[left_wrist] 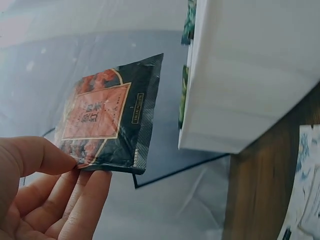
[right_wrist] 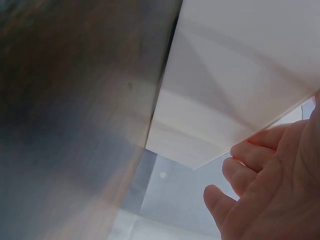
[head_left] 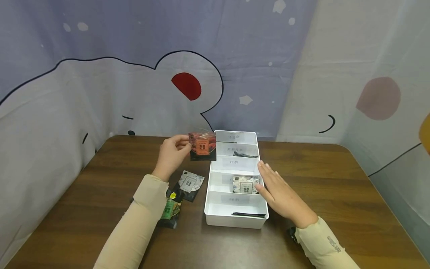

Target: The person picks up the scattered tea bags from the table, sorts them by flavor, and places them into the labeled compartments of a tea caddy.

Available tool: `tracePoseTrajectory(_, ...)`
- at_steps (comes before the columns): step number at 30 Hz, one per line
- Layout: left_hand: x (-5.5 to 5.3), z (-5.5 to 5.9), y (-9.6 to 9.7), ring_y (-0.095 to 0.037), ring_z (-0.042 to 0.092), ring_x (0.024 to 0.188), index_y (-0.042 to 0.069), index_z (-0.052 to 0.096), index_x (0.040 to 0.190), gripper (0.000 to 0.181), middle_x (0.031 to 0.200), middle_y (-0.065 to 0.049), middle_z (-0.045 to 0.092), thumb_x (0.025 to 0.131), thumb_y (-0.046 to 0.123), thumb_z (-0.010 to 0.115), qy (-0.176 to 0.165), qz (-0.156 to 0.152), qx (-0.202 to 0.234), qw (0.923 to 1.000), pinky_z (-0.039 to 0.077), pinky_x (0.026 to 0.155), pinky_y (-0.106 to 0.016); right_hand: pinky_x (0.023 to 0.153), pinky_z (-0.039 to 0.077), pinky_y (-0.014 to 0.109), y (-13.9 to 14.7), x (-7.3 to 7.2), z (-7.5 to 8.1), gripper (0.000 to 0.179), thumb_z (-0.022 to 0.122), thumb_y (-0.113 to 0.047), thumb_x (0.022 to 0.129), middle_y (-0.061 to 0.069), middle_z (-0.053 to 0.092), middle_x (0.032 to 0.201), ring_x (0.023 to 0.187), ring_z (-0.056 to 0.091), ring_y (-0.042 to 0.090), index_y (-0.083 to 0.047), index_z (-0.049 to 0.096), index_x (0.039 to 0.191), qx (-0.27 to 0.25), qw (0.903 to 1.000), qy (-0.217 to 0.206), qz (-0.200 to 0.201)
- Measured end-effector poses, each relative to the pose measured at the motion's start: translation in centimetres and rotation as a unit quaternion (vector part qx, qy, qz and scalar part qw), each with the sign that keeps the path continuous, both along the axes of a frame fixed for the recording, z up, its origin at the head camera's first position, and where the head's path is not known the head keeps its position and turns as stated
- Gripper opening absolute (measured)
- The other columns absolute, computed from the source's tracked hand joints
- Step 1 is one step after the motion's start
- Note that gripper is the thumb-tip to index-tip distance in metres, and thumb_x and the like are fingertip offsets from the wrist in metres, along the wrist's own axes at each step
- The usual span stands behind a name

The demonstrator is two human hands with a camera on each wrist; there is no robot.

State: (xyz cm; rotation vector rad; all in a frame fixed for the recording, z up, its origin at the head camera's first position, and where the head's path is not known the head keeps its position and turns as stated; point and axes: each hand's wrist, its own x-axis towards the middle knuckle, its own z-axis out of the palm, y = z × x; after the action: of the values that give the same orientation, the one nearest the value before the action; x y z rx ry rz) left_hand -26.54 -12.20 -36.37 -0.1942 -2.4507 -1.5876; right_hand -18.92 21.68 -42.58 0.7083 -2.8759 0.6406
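Note:
My left hand [head_left: 171, 155] pinches a red and black tea sachet [head_left: 203, 147] by its edge between thumb and fingers. The sachet is held up beside the far left part of a white divided box [head_left: 235, 222], overlapping its rim in the head view. In the left wrist view the thumb lies across a corner of it. My right hand [head_left: 282, 192] rests along the box's right rim, fingers extended. Near its thumb, a white patterned tea sachet [head_left: 245, 184] stands in one compartment. The right wrist view shows the fingers at the top edge of the box wall.
Left of the box, a white and black sachet [head_left: 190, 183] lies on the wooden table [head_left: 322, 164]. A green and black sachet [head_left: 171, 211] lies nearer, partly behind the left sleeve. Paper labels mark the compartments, and dark sachet edges [head_left: 248, 215] show in several. A printed curtain [head_left: 134, 86] hangs behind.

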Motion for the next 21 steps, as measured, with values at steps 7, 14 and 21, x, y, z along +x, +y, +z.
tracePoseTrajectory(7,0.6,0.4,1.5,-0.029,0.072,0.092,-0.002,0.07,0.118,0.026,0.105,-0.018,0.073,0.095,0.005,0.063,0.024,-0.014,-0.004,0.9996,0.061,0.074,-0.03,0.122,0.016,0.058,0.0,-0.1,0.0,0.067,0.041,-0.037,0.11,0.017,0.02,0.166,0.153,0.016,0.037,0.002,0.02,0.16,-0.001,1.0,0.001,0.002)
tracePoseTrajectory(14,0.5,-0.1,3.2,-0.025,0.072,0.086,0.0,0.073,0.113,0.023,0.099,-0.013,0.075,0.092,0.004,0.065,0.038,-0.027,-0.021,0.9987,0.059,0.075,-0.032,0.122,0.016,0.058,-0.1,0.0,0.0,0.066,0.043,-0.036,0.11,0.016,0.02,0.166,0.153,0.015,0.036,0.001,0.02,0.16,0.0,1.0,-0.001,0.0)
tracePoseTrajectory(21,0.6,-0.7,4.6,-0.024,0.072,0.087,0.002,0.074,0.11,0.02,0.096,-0.011,0.075,0.092,0.003,0.065,0.045,-0.043,-0.033,0.9975,0.057,0.077,-0.036,0.122,0.017,0.057,-0.2,0.1,-0.2,0.067,0.042,-0.038,0.11,0.016,0.021,0.166,0.154,0.016,0.035,0.001,0.021,0.16,0.001,1.0,-0.004,-0.002)
